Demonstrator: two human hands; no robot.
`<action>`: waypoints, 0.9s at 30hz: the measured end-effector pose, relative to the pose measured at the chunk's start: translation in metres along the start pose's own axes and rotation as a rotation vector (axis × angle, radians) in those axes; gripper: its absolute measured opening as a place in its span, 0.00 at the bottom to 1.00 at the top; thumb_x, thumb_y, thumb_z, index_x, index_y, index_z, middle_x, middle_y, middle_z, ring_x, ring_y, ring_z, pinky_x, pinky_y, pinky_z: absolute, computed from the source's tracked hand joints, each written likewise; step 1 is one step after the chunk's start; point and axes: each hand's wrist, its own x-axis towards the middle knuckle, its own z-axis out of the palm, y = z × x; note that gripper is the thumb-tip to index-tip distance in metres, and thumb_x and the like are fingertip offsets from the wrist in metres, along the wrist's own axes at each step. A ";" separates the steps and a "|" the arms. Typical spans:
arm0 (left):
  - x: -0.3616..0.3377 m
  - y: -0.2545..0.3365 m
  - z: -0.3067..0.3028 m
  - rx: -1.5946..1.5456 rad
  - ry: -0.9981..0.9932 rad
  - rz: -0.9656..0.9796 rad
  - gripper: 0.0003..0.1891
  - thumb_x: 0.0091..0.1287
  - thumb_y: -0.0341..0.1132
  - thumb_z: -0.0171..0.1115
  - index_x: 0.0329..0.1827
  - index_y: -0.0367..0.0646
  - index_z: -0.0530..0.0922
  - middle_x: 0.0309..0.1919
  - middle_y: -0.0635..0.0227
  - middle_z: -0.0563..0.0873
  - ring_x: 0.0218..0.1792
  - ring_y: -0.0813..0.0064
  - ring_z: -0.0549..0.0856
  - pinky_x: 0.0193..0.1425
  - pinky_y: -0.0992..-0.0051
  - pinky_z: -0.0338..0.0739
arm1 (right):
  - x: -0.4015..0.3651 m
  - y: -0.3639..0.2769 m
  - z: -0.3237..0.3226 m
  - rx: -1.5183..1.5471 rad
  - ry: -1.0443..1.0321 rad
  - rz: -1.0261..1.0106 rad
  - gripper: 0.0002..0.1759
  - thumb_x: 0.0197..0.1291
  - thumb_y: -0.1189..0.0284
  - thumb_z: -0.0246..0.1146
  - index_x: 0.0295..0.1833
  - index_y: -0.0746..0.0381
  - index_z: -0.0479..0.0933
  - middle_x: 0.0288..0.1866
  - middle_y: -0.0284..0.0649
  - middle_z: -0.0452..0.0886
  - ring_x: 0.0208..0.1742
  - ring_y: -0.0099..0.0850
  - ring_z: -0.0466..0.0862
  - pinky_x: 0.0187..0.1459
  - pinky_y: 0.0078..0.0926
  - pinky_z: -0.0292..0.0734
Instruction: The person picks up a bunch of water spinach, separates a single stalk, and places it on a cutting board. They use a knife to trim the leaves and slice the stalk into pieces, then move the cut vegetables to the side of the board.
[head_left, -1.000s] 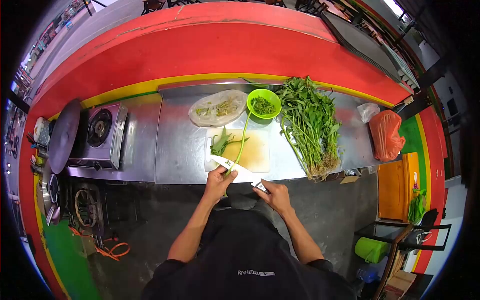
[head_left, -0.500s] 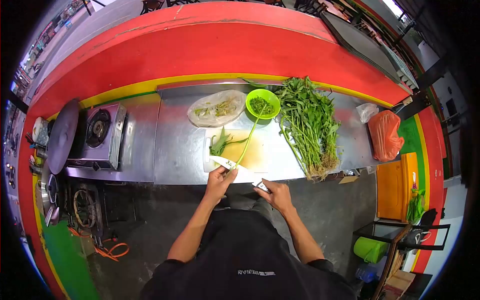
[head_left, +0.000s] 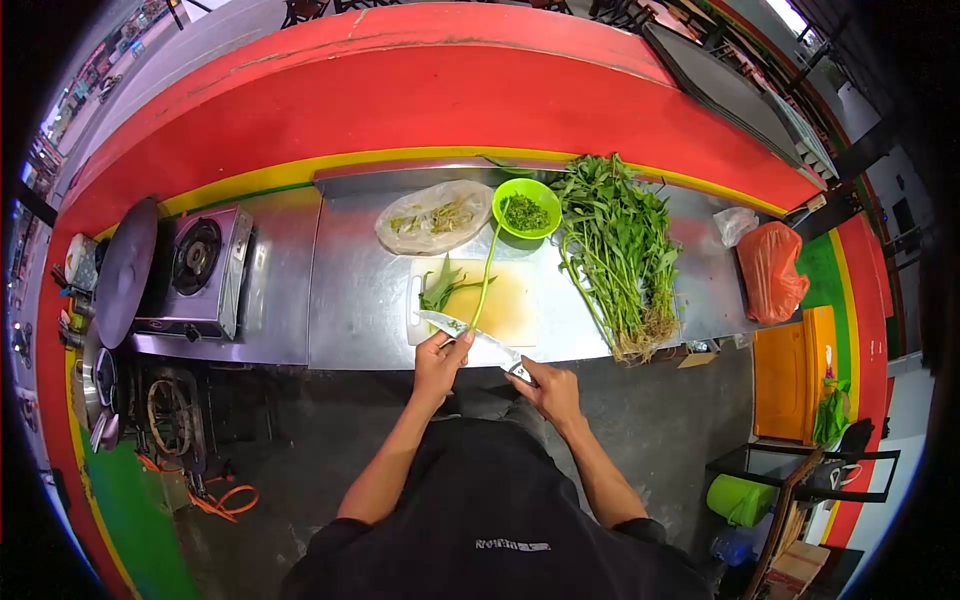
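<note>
A long green stem (head_left: 487,278) is pinched in my left hand (head_left: 438,362) and rises over the cutting board (head_left: 515,315) toward the green bowl. My right hand (head_left: 551,392) grips the handle of a wide-bladed knife (head_left: 490,350), whose blade reaches left, against the stem by my left fingers. Leafy sprigs (head_left: 437,292) lie on the board's left part. The green bowl (head_left: 538,235) holds chopped greens (head_left: 524,212). To its left lies a clear plastic bag (head_left: 400,235) with plant pieces, and to its right a large bunch of leafy stems (head_left: 620,250) with roots.
A gas stove (head_left: 196,262) stands at the counter's left, beside a large round lid (head_left: 127,272). An orange plastic bag (head_left: 771,272) sits on the right end. Behind the steel counter (head_left: 350,310) runs a red wall (head_left: 420,110). An orange cabinet (head_left: 782,375) stands at the right.
The stem has swung left and stands more upright. The knife blade has tilted, and my right hand has shifted slightly left.
</note>
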 end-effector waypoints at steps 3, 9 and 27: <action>0.001 -0.005 -0.003 0.018 -0.069 0.039 0.11 0.71 0.37 0.66 0.47 0.37 0.82 0.27 0.77 0.80 0.24 0.88 0.74 0.28 0.83 0.65 | 0.001 0.002 0.000 -0.001 -0.002 -0.011 0.22 0.55 0.56 0.74 0.48 0.61 0.85 0.29 0.45 0.86 0.25 0.41 0.86 0.27 0.36 0.79; 0.004 -0.004 0.006 -0.089 -0.012 -0.035 0.13 0.71 0.39 0.67 0.48 0.37 0.80 0.27 0.74 0.80 0.22 0.85 0.76 0.25 0.83 0.66 | 0.000 0.002 -0.002 -0.019 0.023 -0.044 0.21 0.55 0.57 0.74 0.48 0.60 0.85 0.29 0.45 0.87 0.25 0.40 0.86 0.26 0.34 0.79; 0.007 -0.014 0.015 -0.031 0.082 0.210 0.10 0.67 0.32 0.70 0.46 0.35 0.85 0.36 0.71 0.87 0.36 0.86 0.82 0.39 0.83 0.74 | 0.003 -0.008 0.001 0.029 0.082 0.003 0.19 0.56 0.59 0.73 0.52 0.53 0.85 0.28 0.40 0.86 0.23 0.39 0.84 0.24 0.35 0.76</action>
